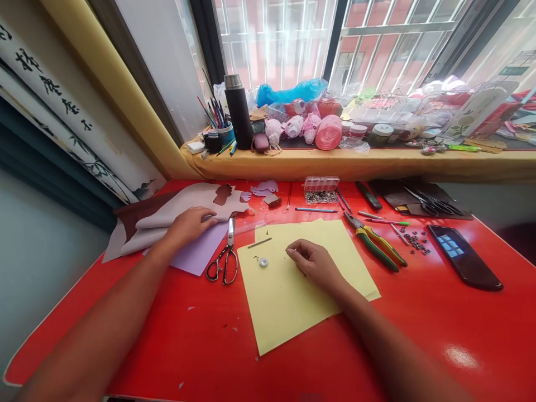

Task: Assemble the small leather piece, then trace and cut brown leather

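Note:
My left hand (pixel 193 224) lies on a pale leather-like sheet (pixel 167 207), its fingers stretched out and touching the sheet near a ragged cut-out. Under that sheet shows a lilac sheet (pixel 201 252). Metal scissors (pixel 228 254) rest just right of it, handles toward me. Above the yellow paper (pixel 288 312), my right hand (pixel 315 263) has its fingers curled and thumb against the index finger; whatever they may hold is too small or hidden. On the paper, left of this hand, are a small round whitish disc (pixel 263 262) and a thin dark rod (pixel 259 243).
Pliers (pixel 374 240) with green and yellow handles lie right of the paper, beside small dark fittings (pixel 416 243) and a phone (pixel 464 257). Behind are a clear compartment box (pixel 321 191) and black scissors (pixel 431 202). A black thermos (pixel 238 114) stands on the sill.

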